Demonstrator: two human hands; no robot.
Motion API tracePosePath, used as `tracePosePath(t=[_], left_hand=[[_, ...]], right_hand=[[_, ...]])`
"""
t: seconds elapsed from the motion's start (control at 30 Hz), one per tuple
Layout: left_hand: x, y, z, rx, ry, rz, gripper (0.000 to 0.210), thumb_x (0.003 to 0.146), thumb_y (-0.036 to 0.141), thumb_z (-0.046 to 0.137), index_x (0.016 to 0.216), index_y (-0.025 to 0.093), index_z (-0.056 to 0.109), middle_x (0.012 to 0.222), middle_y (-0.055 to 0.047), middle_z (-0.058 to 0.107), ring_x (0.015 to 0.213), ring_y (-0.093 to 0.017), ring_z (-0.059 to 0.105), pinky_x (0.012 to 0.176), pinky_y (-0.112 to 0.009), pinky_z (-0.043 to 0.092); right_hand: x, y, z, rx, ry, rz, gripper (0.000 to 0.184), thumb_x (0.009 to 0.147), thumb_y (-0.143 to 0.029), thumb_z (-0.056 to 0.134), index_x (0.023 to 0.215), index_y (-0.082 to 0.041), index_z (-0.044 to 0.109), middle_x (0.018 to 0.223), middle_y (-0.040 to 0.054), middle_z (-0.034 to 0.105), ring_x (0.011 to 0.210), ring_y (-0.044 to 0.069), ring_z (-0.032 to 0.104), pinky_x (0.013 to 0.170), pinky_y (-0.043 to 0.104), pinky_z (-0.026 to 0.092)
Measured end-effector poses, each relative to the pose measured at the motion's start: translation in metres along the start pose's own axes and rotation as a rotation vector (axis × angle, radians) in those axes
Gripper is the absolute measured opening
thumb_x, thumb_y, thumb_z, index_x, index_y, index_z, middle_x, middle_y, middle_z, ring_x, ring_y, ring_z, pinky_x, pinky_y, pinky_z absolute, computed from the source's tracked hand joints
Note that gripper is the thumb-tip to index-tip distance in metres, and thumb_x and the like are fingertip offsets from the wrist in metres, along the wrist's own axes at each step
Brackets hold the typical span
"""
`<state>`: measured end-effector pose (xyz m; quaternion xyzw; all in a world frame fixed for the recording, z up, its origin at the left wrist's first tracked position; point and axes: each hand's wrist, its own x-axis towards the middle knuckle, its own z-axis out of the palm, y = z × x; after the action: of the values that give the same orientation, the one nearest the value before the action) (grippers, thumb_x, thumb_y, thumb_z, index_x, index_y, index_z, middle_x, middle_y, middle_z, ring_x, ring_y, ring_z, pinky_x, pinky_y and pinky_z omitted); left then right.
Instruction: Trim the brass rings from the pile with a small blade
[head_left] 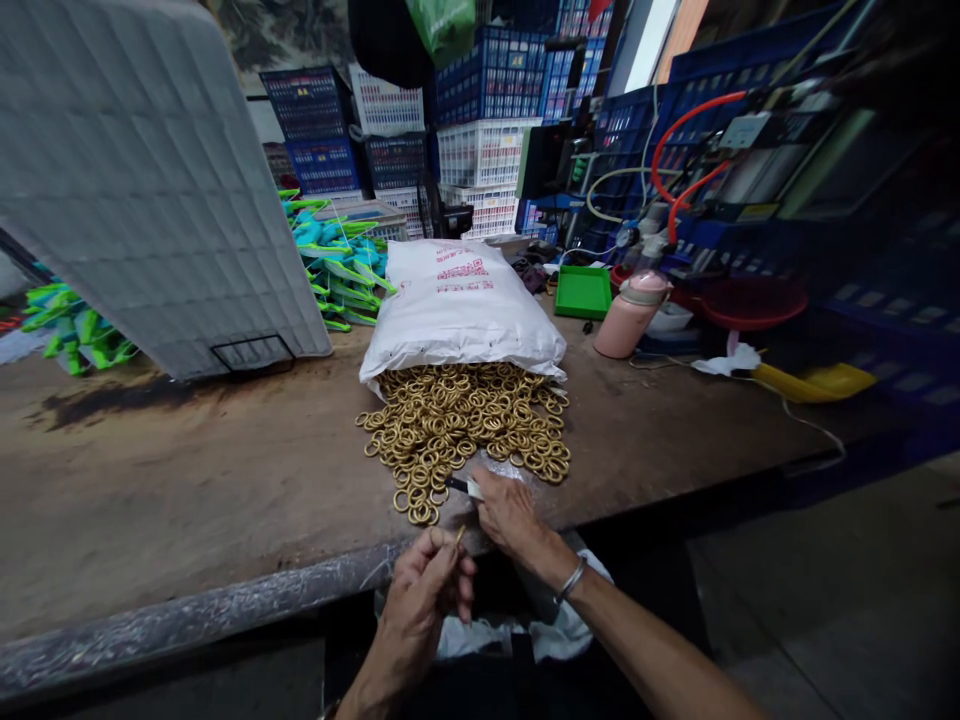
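On my remote feed, the left hand (421, 580) pinches a ring (460, 536) at its fingertips, nearer me than the heap (465, 410); the right hand (514, 512) grips a small tool (473, 489) beside it.

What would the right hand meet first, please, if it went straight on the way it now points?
Most likely the pile of gold rings by the white sack; the right hand points toward its near side, though depth is unclear.
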<state>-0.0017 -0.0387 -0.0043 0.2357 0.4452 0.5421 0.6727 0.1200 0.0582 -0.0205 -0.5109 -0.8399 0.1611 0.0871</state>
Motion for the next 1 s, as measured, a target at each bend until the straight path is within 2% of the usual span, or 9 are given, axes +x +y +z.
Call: tracePosePath(t=[0.1, 0.17, 0.3, 0.4, 0.57, 0.67, 0.83, 1.0], left_hand=[[0.001, -0.002, -0.004, -0.124, 0.026, -0.049, 0.025, 0.068, 0.034, 0.067, 0.071, 0.013, 0.055, 0.077, -0.006, 0.062, 0.06, -0.012, 0.057, 0.042, -0.019, 0.043], [0.002, -0.003, -0.007, -0.163, 0.039, -0.054, 0.022, 0.069, 0.031, 0.066, 0.071, 0.012, 0.055, 0.078, -0.008, 0.062, 0.063, -0.014, 0.058, 0.043, -0.019, 0.043], [0.003, -0.004, -0.013, -0.261, -0.01, -0.067, 0.013, 0.072, 0.026, 0.062, 0.076, 0.014, 0.057, 0.072, -0.005, 0.061, 0.057, -0.012, 0.055, 0.043, -0.02, 0.043], [0.004, -0.004, -0.016, -0.355, -0.024, -0.135, 0.014, 0.073, 0.025, 0.061, 0.081, 0.014, 0.06, 0.07, -0.004, 0.06, 0.055, -0.01, 0.054, 0.044, -0.019, 0.042], [0.01, -0.005, -0.018, -0.451, 0.032, -0.233, 0.02, 0.072, 0.026, 0.062, 0.06, 0.011, 0.056, 0.067, -0.004, 0.06, 0.054, -0.01, 0.053, 0.044, -0.019, 0.039], [0.013, -0.006, -0.016, -0.443, 0.067, -0.253, 0.022, 0.067, 0.024, 0.067, 0.056, 0.011, 0.053, 0.065, -0.004, 0.059, 0.053, -0.009, 0.053, 0.042, -0.018, 0.037], [0.015, -0.006, -0.017, -0.382, 0.117, -0.247, 0.024, 0.06, 0.027, 0.073, 0.063, 0.012, 0.054, 0.06, 0.001, 0.055, 0.043, -0.005, 0.045, 0.036, -0.014, 0.026], [0.016, -0.005, -0.015, -0.197, 0.126, -0.139, 0.031, 0.06, 0.037, 0.072, 0.065, 0.015, 0.051, 0.059, 0.004, 0.054, 0.037, -0.001, 0.035, 0.035, -0.014, 0.02]], right_hand=[[0.01, -0.004, 0.005, 0.1, 0.068, -0.109, 0.029, 0.069, -0.008, 0.04, 0.095, -0.017, 0.048, 0.08, 0.0038, 0.061, 0.069, 0.015, 0.054, 0.059, 0.024, 0.028], [0.015, -0.01, 0.008, 0.124, 0.081, -0.119, 0.027, 0.071, -0.011, 0.041, 0.097, -0.018, 0.047, 0.082, 0.0032, 0.061, 0.07, 0.015, 0.054, 0.059, 0.024, 0.028], [0.025, -0.019, 0.011, 0.058, 0.045, -0.051, 0.022, 0.074, -0.015, 0.043, 0.096, -0.02, 0.049, 0.08, 0.0027, 0.063, 0.068, 0.015, 0.056, 0.057, 0.024, 0.026], [0.029, -0.021, 0.011, 0.027, 0.017, -0.02, 0.022, 0.075, -0.016, 0.044, 0.096, -0.021, 0.05, 0.08, 0.003, 0.064, 0.07, 0.015, 0.058, 0.057, 0.024, 0.026], [0.03, -0.02, 0.008, 0.031, -0.006, 0.042, 0.026, 0.075, -0.015, 0.045, 0.099, -0.022, 0.05, 0.083, 0.0034, 0.065, 0.076, 0.016, 0.059, 0.058, 0.024, 0.028], [0.031, -0.019, 0.009, 0.041, 0.0, 0.08, 0.022, 0.077, -0.018, 0.046, 0.098, -0.021, 0.051, 0.085, 0.0039, 0.066, 0.077, 0.016, 0.059, 0.058, 0.024, 0.028], [0.033, -0.016, 0.011, 0.047, 0.021, 0.115, 0.018, 0.078, -0.019, 0.045, 0.093, -0.021, 0.055, 0.084, 0.0052, 0.066, 0.077, 0.016, 0.059, 0.058, 0.024, 0.028], [0.029, -0.008, 0.01, 0.122, 0.093, 0.081, 0.014, 0.076, -0.017, 0.046, 0.084, -0.021, 0.057, 0.075, 0.0025, 0.064, 0.067, 0.014, 0.055, 0.056, 0.023, 0.026]])
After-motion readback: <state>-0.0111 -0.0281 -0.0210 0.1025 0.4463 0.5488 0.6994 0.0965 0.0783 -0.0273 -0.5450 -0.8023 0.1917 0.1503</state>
